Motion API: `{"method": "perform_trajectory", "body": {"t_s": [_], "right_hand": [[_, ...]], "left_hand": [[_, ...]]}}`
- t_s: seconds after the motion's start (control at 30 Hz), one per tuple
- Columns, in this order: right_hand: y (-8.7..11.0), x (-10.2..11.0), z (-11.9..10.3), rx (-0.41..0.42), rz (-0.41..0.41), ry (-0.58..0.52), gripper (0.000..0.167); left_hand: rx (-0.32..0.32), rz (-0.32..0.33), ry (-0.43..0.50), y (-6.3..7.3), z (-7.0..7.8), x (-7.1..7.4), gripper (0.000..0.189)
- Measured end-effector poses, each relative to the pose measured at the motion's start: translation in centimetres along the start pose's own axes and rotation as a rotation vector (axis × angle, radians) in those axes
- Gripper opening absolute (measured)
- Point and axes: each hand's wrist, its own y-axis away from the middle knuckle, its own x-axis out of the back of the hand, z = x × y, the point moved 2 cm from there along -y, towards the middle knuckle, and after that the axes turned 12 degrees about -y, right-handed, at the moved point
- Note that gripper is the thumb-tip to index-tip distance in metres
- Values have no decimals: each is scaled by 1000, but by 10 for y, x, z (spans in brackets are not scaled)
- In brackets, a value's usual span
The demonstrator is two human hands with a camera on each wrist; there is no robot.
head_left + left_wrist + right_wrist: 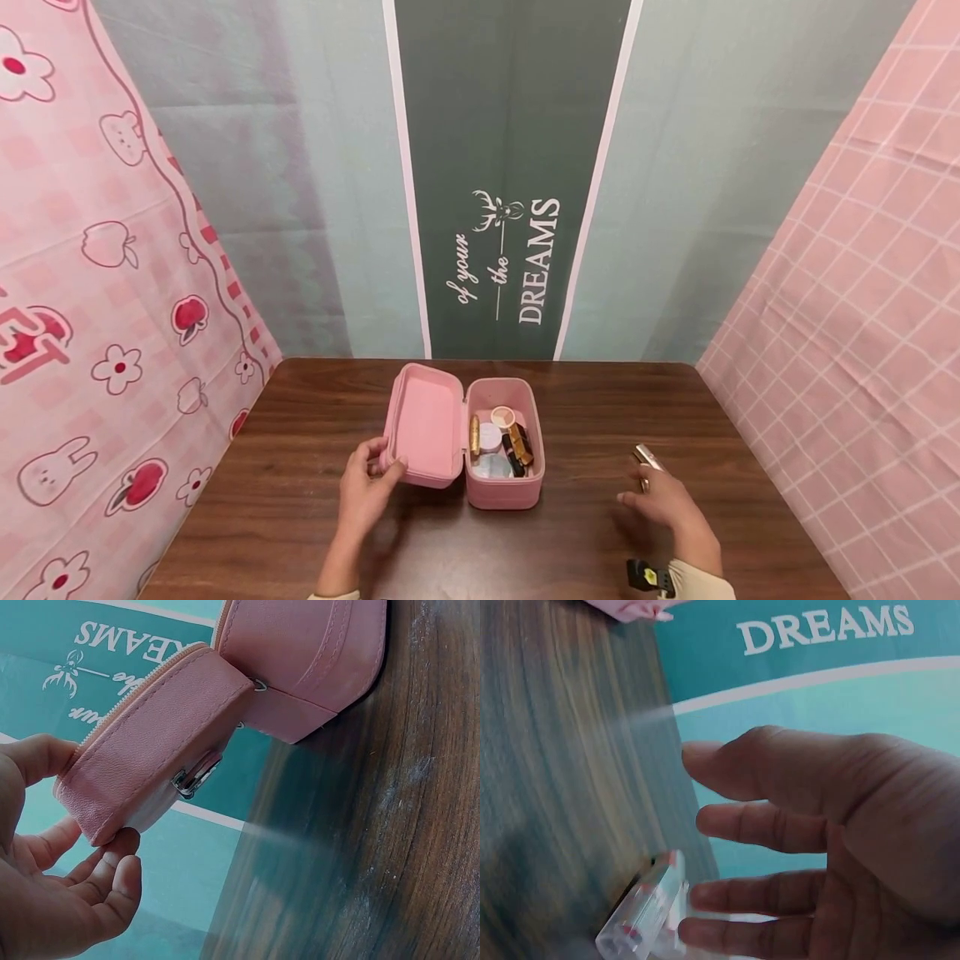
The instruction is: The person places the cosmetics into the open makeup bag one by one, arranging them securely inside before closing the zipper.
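A pink zippered cosmetic case [504, 498] stands on the table with its lid [429, 425] swung out to the left. My left hand [365, 490] pinches the lid's near left corner; in the left wrist view the thumb lies on the zipper edge and the fingers curl under the lid [150, 742]. Inside the case are a gold tube [475, 435], a round white compact [490, 437], a round palette [503, 417] and several dark and gold items. To the right, my right hand [666, 502] has its fingers extended beside a small, shiny, clear-bodied cosmetic item [645, 911] on the table.
The brown wooden table [585, 533] backs onto a green and grey-blue cloth [517, 100] printed with lettering. Pink patterned cloths hang at the left [112, 317] and the right [862, 333]. A dark strap device [647, 575] sits at the right wrist.
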Motion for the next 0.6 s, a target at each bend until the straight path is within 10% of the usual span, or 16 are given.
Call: {"method": "perform_trajectory", "body": {"t_s": [0.6], "right_hand": [[6, -3, 47, -69, 303, -187, 64]], "left_hand": [[11, -11, 23, -2, 0, 0, 40]]}}
